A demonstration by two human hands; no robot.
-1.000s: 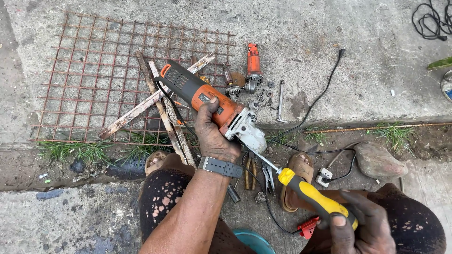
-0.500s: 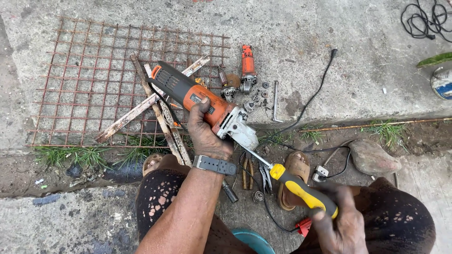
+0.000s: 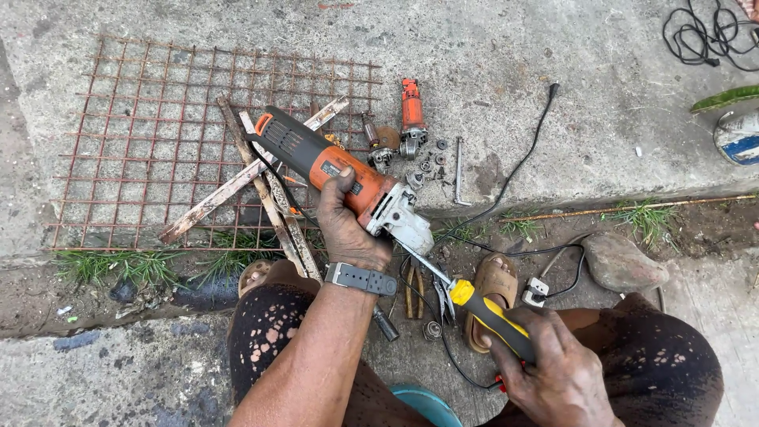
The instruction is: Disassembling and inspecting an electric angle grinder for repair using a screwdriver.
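- Rusty steel wire mesh panel (image 3: 158, 142): lies flat on concrete ground, crossed by worn wooden slats (image 3: 253, 174); blocks low passage left of the hands.
- Small metal parts and second orange tool body (image 3: 411, 107): clutter ahead.
- Black power cable (image 3: 514, 170), grey stone (image 3: 624, 262): obstruct right.
- Bare concrete (image 3: 553, 47) beyond: open.

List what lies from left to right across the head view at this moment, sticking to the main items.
Rusty wire mesh → left hand gripping the orange angle grinder → second orange tool → yellow-handled screwdriver in the right hand → stone → blue-and-white can.
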